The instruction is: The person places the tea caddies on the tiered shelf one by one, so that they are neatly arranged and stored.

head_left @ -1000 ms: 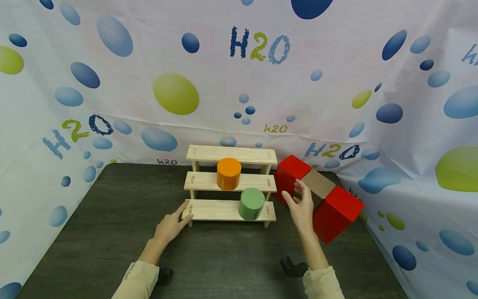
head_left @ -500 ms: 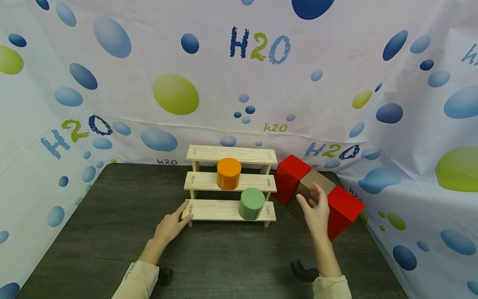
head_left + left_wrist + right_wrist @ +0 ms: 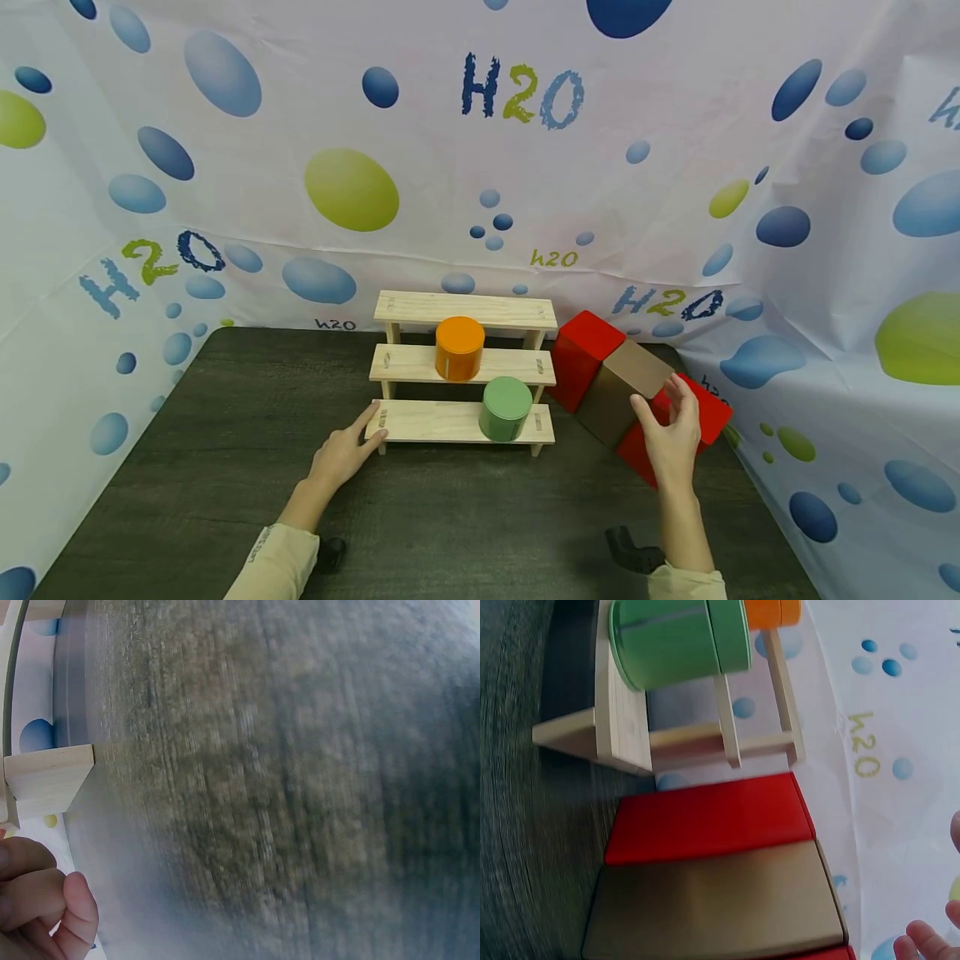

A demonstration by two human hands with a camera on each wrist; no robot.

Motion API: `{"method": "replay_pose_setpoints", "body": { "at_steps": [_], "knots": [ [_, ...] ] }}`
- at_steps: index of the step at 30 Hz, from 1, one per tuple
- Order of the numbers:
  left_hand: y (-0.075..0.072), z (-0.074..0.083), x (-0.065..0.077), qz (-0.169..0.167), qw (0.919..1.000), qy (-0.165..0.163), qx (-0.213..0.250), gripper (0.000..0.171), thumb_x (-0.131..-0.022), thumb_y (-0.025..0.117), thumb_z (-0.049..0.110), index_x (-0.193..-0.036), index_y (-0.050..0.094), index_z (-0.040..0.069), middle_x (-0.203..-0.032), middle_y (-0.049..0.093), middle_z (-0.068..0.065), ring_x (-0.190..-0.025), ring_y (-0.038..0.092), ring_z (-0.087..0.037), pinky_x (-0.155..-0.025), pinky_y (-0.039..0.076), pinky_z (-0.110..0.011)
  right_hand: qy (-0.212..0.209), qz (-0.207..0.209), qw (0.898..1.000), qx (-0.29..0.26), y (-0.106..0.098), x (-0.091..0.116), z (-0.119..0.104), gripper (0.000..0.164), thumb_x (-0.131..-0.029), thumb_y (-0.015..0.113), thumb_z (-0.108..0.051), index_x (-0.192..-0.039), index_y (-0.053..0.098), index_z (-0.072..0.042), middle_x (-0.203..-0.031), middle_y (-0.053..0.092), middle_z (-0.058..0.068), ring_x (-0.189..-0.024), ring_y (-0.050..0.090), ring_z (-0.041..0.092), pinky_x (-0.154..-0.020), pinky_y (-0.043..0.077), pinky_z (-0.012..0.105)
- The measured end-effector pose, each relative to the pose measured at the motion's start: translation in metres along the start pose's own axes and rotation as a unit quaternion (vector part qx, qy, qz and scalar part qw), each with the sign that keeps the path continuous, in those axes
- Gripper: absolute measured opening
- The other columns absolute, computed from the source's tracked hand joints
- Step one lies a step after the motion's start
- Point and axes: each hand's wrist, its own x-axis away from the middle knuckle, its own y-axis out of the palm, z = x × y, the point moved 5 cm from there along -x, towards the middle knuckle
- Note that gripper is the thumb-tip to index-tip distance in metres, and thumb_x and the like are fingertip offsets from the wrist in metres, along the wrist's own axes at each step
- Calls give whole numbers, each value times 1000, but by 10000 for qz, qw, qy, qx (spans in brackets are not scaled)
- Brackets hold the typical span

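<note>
A three-tier wooden shelf stand (image 3: 427, 421) stands on the dark table. My left hand (image 3: 339, 457) holds the left end of its lowest step, thumb at the front edge; in the left wrist view its curled fingers (image 3: 34, 881) are below a stand leg. An orange cylindrical tin (image 3: 459, 350) stands on the middle step, a green one (image 3: 506, 410) at the right of the lowest step. My right hand (image 3: 672, 437) is over the nearer red box (image 3: 708, 410), fingers apart and bent, holding nothing. In the right wrist view only its fingertips (image 3: 922, 941) show.
Right of the stand, a brown box (image 3: 633, 372) sits between the nearer red box and a farther red box (image 3: 583, 342), in a slanted row. Behind the table (image 3: 225, 433) hangs a white sheet (image 3: 247, 192) with blue and green ovals.
My right hand has moved right, from beside the farther red box across the brown box to the nearer red box. The left hand, stand and tins have stayed in place.
</note>
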Motion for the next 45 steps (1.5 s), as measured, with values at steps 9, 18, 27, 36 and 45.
{"method": "replay_pose_setpoints", "body": {
  "at_steps": [9,18,27,36,45],
  "knots": [
    [1,-1,-2,-12,10000,-9,-24,67,-90,45,52,-146,24,20,-62,44,-7,-49,33,-15,-43,26,-28,181,295,9988,358,-24,-9,35,64,-81,69,-10,-136,37,-2,-133,41,15,-123,35,31,-106,23,40],
    [1,-2,-1,6,10000,-4,-20,68,-90,46,52,-146,24,20,-61,43,-7,-49,32,-15,-43,26,-29,458,512,9950,722,-43,-11,48,65,-84,67,-23,-137,36,-5,-133,40,16,-121,34,34,-103,26,48],
    [1,-1,-1,-3,10000,-15,-31,68,-90,46,53,-146,24,21,-59,42,-6,-47,28,-14,-42,25,-28,941,481,9916,745,-54,-7,68,71,-85,64,-27,-142,26,-7,-138,30,16,-126,27,34,-105,21,49],
    [0,-1,0,-26,10000,-27,-63,68,-90,46,52,-146,24,20,-58,42,-6,-46,27,-13,-41,25,-27,1237,263,9895,700,-61,-6,86,80,-86,62,-27,-146,13,-8,-147,19,16,-132,20,35,-107,16,48],
    [-1,0,0,-51,10000,-28,-47,68,-90,45,54,-146,23,22,-58,41,-6,-46,26,-13,-41,24,-27,1748,-306,9833,407,-62,-11,98,90,-87,61,-27,-148,-5,-14,-153,3,8,-138,7,28,-106,16,50]
  ]
}}
